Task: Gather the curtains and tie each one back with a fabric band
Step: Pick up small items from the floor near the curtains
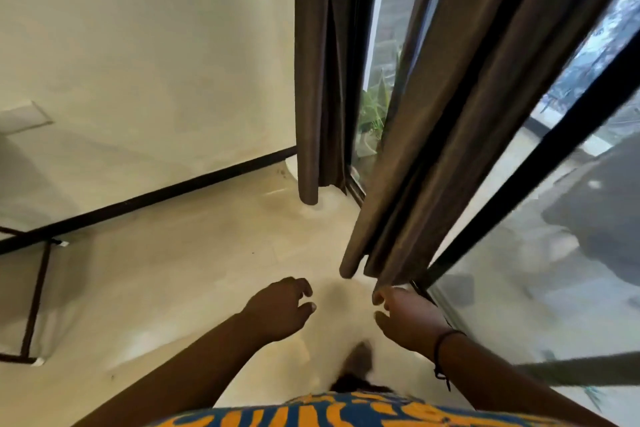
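Note:
Two dark brown curtains hang in front of a glass window wall. The near curtain [460, 121] falls in folds from the upper right down to a hem just ahead of my hands. The far curtain [320, 80] hangs gathered by the wall corner. My left hand [282, 308] hovers over the floor with loosely curled fingers, holding nothing. My right hand [405, 315] reaches toward the near curtain's bottom edge, its fingertips at or touching the hem, with nothing gripped. No fabric band is visible.
A black window frame [540, 163] runs diagonally beside the near curtain. The cream wall [156, 62] with a black skirting strip stands left. A thin dark metal frame [34, 298] stands at the far left on the pale floor. Plants show outside the glass.

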